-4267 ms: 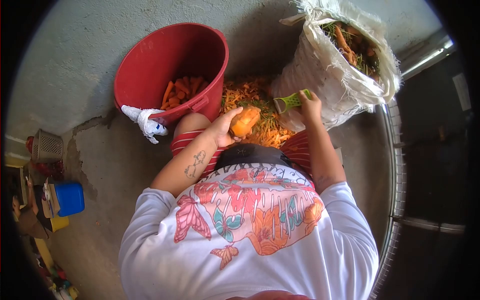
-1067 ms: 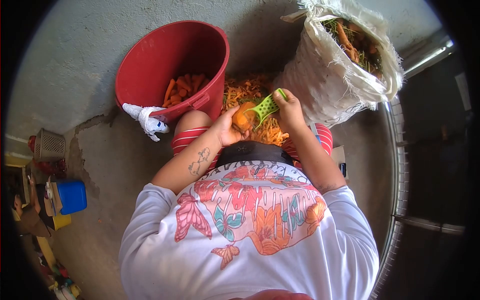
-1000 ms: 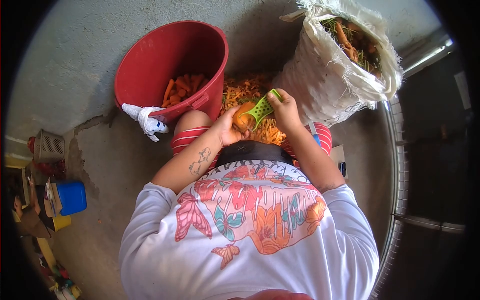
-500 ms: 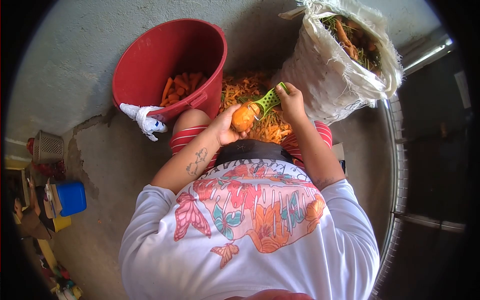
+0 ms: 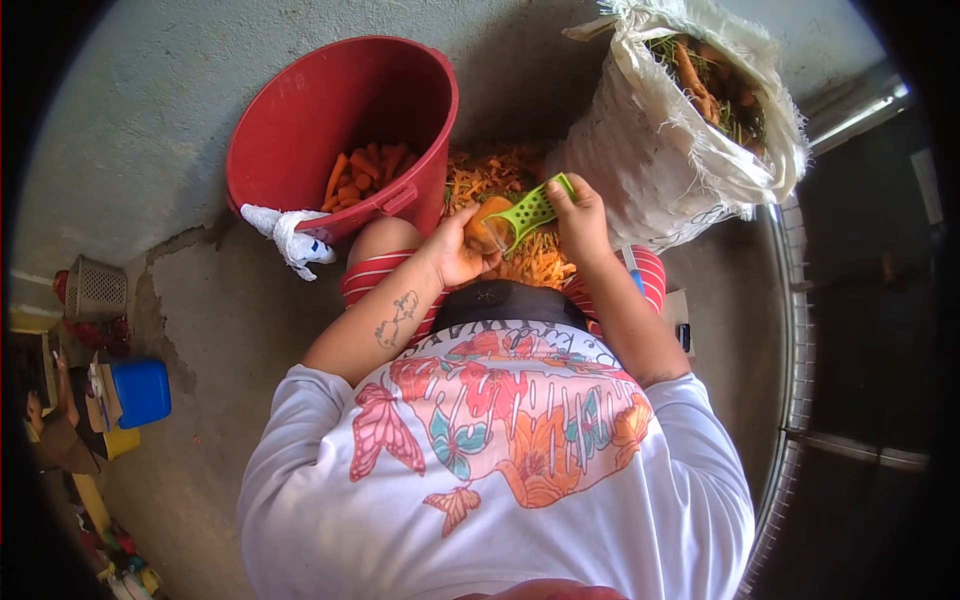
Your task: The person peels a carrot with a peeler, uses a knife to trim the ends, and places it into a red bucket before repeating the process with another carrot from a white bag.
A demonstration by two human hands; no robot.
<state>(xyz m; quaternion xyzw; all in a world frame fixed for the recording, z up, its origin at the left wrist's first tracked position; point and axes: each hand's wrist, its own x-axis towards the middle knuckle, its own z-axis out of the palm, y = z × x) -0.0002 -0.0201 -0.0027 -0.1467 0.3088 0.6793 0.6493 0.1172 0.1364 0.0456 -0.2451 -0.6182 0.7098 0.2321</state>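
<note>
My left hand (image 5: 455,252) is closed around a thick, partly peeled carrot (image 5: 483,232) above my lap. In my right hand (image 5: 582,218) is a green vegetable peeler (image 5: 532,211) with holes along its handle. The peeler's head lies against the carrot's right side. Below both hands, a heap of carrot peelings (image 5: 535,262) spreads between my legs and back towards the wall. My left fingers hide part of the carrot.
A red bucket (image 5: 415,150) holding peeled carrots (image 5: 365,175) stands at left, with white cloth (image 5: 285,238) tied to its rim. At right is a white sack (image 5: 625,130) of unpeeled carrots (image 5: 695,85). A blue-handled knife (image 5: 634,272) rests near my right knee. Another person (image 5: 65,410) is at far left.
My right hand has brought the peeler slightly left and down across the carrot. The carrot has turned a little in my left hand.
</note>
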